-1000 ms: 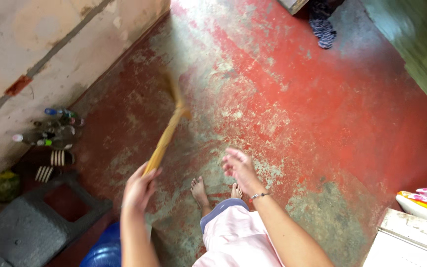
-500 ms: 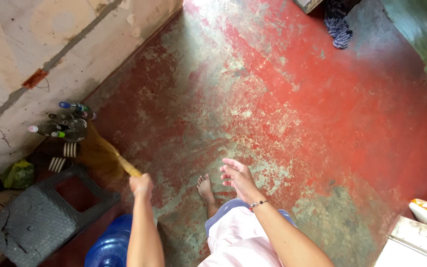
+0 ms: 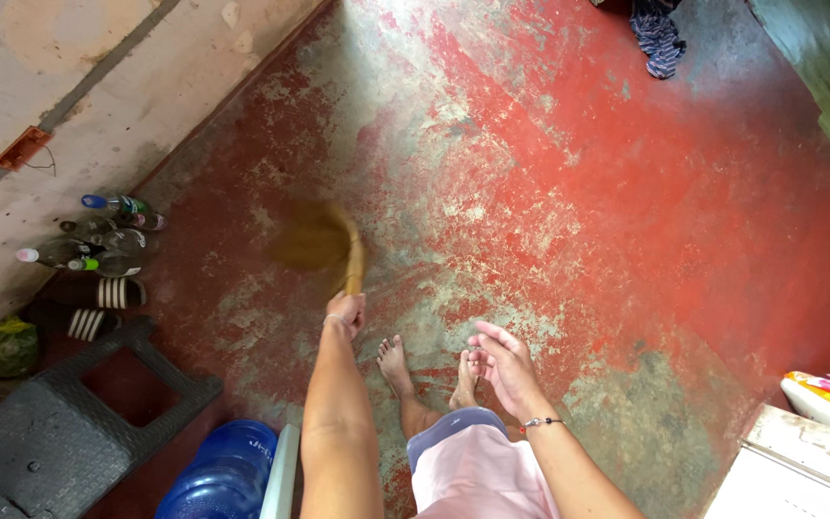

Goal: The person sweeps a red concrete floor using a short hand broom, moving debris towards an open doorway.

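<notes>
Broom of tan straw with a short yellow handle [image 3: 324, 245], clenched in left hand [image 3: 346, 310], has swung from the wall-side bottles out ahead of the fingers; sweeping continues. Right hand [image 3: 503, 363] hangs released.

The floor [image 3: 569, 192] is worn red paint over grey concrete — patchy, scuffed, brightly lit near the top. A stained plaster wall [image 3: 79, 86] runs along the left, plastic bottles [image 3: 98, 235] and striped slippers [image 3: 88, 306] at its foot — a dark plastic stool [image 3: 60, 423] beside them.
</notes>
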